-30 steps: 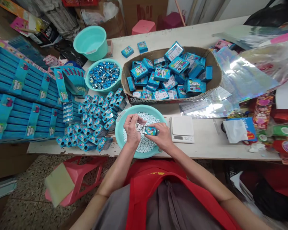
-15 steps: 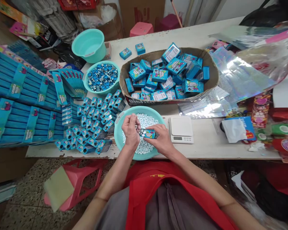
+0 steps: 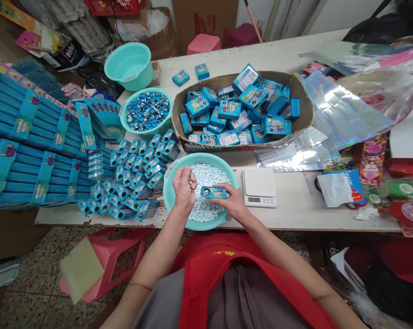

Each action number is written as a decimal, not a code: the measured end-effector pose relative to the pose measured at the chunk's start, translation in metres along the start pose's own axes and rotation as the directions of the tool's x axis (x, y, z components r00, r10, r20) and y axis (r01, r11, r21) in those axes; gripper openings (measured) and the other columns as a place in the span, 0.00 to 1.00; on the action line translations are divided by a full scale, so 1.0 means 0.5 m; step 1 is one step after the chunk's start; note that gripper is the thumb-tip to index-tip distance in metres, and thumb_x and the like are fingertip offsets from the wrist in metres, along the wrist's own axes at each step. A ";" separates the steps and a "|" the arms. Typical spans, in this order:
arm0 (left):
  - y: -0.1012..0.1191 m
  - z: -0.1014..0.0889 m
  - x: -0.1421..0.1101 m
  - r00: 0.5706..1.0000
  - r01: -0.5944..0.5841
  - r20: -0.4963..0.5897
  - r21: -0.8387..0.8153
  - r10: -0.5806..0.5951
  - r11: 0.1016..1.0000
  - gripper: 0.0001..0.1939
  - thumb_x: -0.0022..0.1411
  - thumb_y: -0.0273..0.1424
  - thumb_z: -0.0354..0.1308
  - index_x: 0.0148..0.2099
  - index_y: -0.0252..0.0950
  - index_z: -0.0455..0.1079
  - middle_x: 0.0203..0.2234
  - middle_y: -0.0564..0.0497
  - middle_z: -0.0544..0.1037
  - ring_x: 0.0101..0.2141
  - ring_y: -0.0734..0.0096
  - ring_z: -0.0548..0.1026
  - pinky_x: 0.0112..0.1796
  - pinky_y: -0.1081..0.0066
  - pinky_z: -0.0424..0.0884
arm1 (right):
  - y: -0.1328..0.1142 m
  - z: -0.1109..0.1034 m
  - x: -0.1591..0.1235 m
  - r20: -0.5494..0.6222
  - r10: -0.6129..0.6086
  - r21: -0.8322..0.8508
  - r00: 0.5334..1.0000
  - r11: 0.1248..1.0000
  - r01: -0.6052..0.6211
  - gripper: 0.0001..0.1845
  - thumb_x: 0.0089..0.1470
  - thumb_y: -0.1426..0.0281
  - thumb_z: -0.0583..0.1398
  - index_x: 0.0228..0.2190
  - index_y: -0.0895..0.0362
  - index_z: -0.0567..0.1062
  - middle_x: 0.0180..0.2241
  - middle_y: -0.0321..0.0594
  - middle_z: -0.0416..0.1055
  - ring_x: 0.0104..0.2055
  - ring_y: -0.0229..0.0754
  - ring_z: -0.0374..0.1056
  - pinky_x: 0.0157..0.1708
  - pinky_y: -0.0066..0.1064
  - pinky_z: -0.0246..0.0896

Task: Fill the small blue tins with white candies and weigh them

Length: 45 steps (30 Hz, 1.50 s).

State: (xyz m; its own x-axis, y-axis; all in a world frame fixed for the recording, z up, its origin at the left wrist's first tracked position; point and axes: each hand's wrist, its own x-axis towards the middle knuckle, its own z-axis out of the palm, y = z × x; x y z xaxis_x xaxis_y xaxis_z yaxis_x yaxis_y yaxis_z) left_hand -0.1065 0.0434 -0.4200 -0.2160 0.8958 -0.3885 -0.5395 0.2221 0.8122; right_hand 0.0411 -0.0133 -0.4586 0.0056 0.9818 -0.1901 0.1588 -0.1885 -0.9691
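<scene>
My right hand (image 3: 231, 201) grips a small blue candy box (image 3: 213, 192) flat over the teal bowl (image 3: 169, 193), which is full of small white candies (image 3: 206, 176). My left hand (image 3: 184, 187) hovers just left of the box, fingers curled round a few white candies. To the left of the bowl lie several small blue boxes (image 3: 134, 176) in rows on the table.
A cardboard tray (image 3: 304, 109) of blue boxes sits behind the bowl. A small white scale (image 3: 260, 186) stands right of it. A teal bowl of shiny discs (image 3: 147, 109) and an empty teal tub (image 3: 129, 66) are at back left. Blue cartons (image 3: 24, 151) stack at left. A pink stool (image 3: 106, 260) stands below.
The box has turned from tilted to lying flat, face up, in my right hand. My left hand has drawn back a little from its end, still closed on candies.
</scene>
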 end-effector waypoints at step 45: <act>-0.089 0.296 0.363 0.819 -0.570 0.517 0.780 -0.248 -0.256 0.25 0.44 0.33 0.67 0.46 0.33 0.66 0.46 0.39 0.71 0.50 0.47 0.65 0.49 0.56 0.60 | 0.065 -0.276 -0.028 -0.525 -0.451 -0.589 0.722 0.804 0.074 0.29 0.53 0.63 0.62 0.54 0.54 0.63 0.52 0.51 0.63 0.56 0.52 0.60 0.53 0.53 0.60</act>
State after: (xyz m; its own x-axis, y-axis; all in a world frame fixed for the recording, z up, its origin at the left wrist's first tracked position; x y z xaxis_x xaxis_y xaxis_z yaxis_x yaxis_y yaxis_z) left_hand -0.0012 0.2532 -0.4623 0.3778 0.8776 -0.2950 0.8966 -0.2673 0.3530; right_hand 0.1826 -0.0298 -0.4660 0.4504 0.8068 0.3824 0.7100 -0.0640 -0.7013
